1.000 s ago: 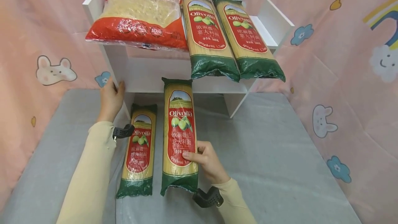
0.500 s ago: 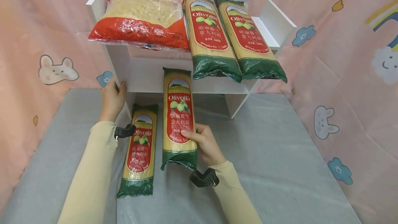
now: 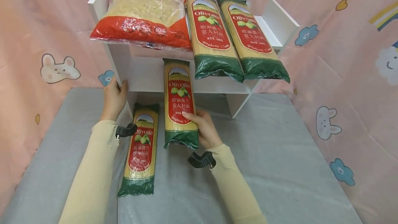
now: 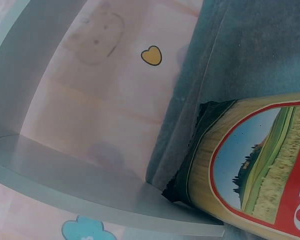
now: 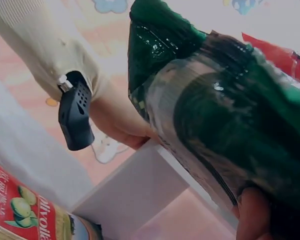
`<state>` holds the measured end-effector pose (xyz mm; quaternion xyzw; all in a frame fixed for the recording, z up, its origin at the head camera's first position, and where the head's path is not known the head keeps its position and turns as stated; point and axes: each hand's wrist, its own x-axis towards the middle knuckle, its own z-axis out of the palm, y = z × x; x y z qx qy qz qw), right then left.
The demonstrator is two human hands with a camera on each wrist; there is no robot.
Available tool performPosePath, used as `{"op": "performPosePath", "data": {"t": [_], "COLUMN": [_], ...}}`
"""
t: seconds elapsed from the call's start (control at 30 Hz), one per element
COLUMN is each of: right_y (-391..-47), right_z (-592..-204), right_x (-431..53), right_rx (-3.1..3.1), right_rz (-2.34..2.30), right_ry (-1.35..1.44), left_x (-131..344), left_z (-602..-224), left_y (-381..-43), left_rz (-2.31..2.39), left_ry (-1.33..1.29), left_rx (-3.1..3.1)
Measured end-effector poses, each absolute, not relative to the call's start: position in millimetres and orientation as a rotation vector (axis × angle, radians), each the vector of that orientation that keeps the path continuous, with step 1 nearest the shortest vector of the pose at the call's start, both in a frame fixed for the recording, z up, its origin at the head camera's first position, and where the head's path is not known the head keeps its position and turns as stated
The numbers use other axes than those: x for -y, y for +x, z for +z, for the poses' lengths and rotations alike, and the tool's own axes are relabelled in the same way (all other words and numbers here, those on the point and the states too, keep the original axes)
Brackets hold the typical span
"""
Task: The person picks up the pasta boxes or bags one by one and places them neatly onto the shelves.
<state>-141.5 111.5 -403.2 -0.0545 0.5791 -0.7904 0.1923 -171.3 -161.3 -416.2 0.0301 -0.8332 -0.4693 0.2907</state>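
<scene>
My right hand grips the lower right side of a spaghetti pack, thumb on its front. The pack tilts up in front of the white shelf, its top end at the middle level. In the right wrist view, that pack's green wrapping shows close up, with a finger against it. My left hand holds the edge of the shelf's left side panel. A second spaghetti pack lies on the grey cloth below the left hand, its top end by the shelf's foot; the left wrist view shows its printed label.
On the shelf's top lie a red pasta bag at left and two more spaghetti packs, one in the middle and one to its right. Their green ends overhang the front edge. A pink printed curtain stands behind and at the sides.
My right hand has moved the spaghetti pack forward and up, toward the shelf's middle level. The left hand keeps its hold on the side panel, and the other packs stay put.
</scene>
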Motion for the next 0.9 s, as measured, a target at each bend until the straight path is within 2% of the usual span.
{"op": "performPosePath", "data": {"t": [0.57,0.9], "right_y": [-163.3,-153.8], "right_z": [-401.1,-405.9], "right_x": [-99.8,-119.6], "right_rx": [-1.591,-1.651], "right_rz": [-2.251,-2.123], "right_ry": [-0.021,-0.262], "left_x": [162.4,163.0], "left_z": [-418.7,-418.0], "left_y": [-171.9,-172.6], "left_rz": [-1.267,-1.246], "left_ry": [0.072,0.068], "left_rx": [2.209,2.215]}}
